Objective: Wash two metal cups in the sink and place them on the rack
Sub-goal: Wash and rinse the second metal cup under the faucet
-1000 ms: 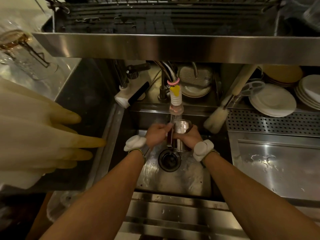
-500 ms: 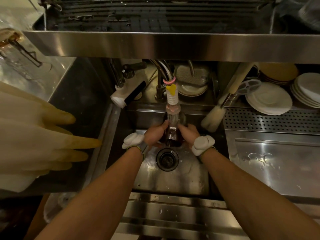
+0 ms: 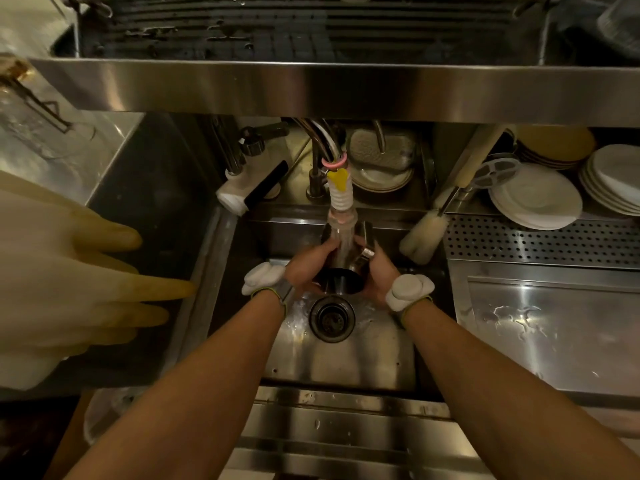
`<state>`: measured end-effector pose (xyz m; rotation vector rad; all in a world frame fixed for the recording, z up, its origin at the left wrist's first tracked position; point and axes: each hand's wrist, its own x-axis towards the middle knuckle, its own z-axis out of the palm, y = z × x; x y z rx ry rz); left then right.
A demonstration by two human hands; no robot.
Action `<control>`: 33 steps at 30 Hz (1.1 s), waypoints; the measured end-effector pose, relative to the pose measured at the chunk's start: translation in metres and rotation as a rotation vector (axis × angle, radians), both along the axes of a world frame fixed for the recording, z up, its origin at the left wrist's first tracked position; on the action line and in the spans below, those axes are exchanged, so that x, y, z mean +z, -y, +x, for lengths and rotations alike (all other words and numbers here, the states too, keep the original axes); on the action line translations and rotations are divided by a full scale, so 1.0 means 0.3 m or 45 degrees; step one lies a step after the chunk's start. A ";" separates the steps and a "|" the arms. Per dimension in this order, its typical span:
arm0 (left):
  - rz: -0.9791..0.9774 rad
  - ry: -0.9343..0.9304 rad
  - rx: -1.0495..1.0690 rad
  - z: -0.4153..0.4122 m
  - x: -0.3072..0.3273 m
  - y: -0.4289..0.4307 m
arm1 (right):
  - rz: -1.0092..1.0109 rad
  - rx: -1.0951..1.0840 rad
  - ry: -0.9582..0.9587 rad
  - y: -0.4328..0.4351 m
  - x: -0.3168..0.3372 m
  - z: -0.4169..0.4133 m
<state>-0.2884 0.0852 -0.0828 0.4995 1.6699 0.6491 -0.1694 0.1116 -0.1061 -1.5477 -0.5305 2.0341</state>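
A metal cup [image 3: 341, 277] is held in both hands over the sink [image 3: 346, 362], right under the faucet nozzle [image 3: 341, 202]. It is tilted so its dark mouth faces me. My left hand [image 3: 308, 263] grips its left side and my right hand [image 3: 379, 268] grips the right side, near a handle. Water runs down onto the cup. Another shiny metal shape [image 3: 365, 232] shows behind my right fingers; I cannot tell whether it is a second cup. The dish rack [image 3: 311, 26] sits on the shelf above the sink.
The drain [image 3: 331, 317] lies just below the hands. A bottle brush [image 3: 422, 237] leans at the sink's right rim. Stacked plates [image 3: 535, 199] stand at the back right, a perforated drainboard [image 3: 540, 242] in front of them. Rubber gloves [image 3: 69, 282] hang at the left.
The cup has gone from upright under the stream to tilted with its mouth toward me. Both hands have shifted their hold around it and stayed under the faucet.
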 end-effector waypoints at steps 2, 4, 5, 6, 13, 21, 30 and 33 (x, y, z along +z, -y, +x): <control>0.006 -0.004 -0.010 -0.002 -0.008 0.012 | 0.055 0.081 0.076 -0.003 0.008 0.015; 0.033 0.053 -0.003 -0.017 -0.016 0.031 | 0.133 0.162 0.196 -0.008 0.017 0.036; 0.028 0.107 0.003 -0.026 -0.019 0.040 | 0.169 0.178 0.239 -0.011 0.019 0.049; 0.019 0.160 0.015 -0.032 -0.018 0.046 | 0.196 0.181 0.262 -0.014 0.016 0.060; 0.232 -0.185 -0.078 -0.036 0.010 0.048 | 0.238 0.337 0.279 -0.010 0.047 0.066; 0.523 -0.465 -0.489 -0.046 -0.018 0.078 | 0.679 0.733 0.620 0.010 0.046 0.038; 0.401 -0.716 -0.567 -0.121 -0.033 0.099 | 1.008 0.805 0.982 0.026 0.056 0.022; 0.278 -0.790 -0.540 -0.149 -0.021 0.114 | 0.966 0.664 0.958 0.042 0.044 0.004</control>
